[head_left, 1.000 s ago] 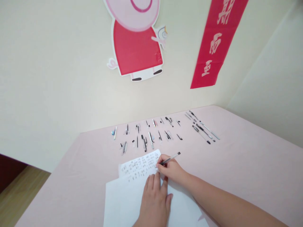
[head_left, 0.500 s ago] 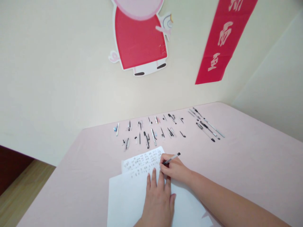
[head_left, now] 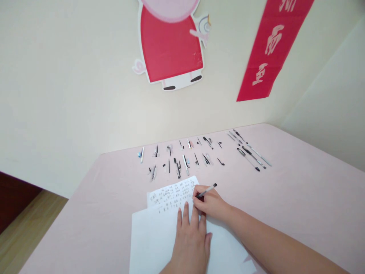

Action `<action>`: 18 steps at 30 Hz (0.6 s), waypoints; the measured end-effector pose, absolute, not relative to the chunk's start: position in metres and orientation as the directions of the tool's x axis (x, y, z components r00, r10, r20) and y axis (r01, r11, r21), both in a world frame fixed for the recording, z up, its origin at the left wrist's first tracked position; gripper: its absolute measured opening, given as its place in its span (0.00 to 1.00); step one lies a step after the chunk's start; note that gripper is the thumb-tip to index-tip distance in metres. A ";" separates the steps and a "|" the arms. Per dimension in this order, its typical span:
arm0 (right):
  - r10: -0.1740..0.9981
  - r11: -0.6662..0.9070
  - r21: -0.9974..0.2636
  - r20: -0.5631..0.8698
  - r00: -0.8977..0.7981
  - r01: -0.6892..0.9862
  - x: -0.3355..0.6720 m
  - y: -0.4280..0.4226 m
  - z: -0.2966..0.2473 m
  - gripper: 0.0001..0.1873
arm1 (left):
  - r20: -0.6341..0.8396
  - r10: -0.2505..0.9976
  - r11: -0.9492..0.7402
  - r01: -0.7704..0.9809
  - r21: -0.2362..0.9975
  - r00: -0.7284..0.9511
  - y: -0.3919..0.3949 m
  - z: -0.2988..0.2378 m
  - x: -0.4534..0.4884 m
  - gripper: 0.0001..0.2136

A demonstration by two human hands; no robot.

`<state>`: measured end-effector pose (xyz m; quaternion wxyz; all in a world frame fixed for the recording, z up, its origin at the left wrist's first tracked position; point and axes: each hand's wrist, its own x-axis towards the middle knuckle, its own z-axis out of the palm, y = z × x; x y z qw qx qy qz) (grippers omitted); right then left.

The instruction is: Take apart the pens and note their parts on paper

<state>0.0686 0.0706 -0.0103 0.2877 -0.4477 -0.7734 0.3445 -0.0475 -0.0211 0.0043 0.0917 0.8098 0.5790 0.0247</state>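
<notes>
My right hand (head_left: pixel 211 201) is closed around a pen (head_left: pixel 210 188) with a clear barrel and a dark end. Its tip, hidden by my fingers, is down at the right edge of the handwriting. Beneath it lies a large white sheet of paper (head_left: pixel 151 239), with rows of small dark writing near its top edge. A second written sheet (head_left: pixel 171 191) shows just above that edge. My left hand (head_left: pixel 190 238) rests flat on the large sheet, fingers spread and pointing up toward the writing, close beside my right hand.
Beyond the paper, several pen parts (head_left: pixel 176 168) lie in two rows on the pink tabletop (head_left: pixel 285 198). Several whole pens (head_left: pixel 253 156) are grouped at the back right. On the wall are a pig cutout (head_left: pixel 172 45) and a red banner (head_left: pixel 270 49).
The view has shifted very slightly. Both hands, the pen and the paper keep practically the same positions.
</notes>
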 end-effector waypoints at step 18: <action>0.881 0.388 -0.790 0.167 -0.443 0.474 0.070 0.072 -0.014 0.05 | -0.077 0.940 -0.315 0.931 0.182 0.333 -0.021 0.002 -0.048 0.23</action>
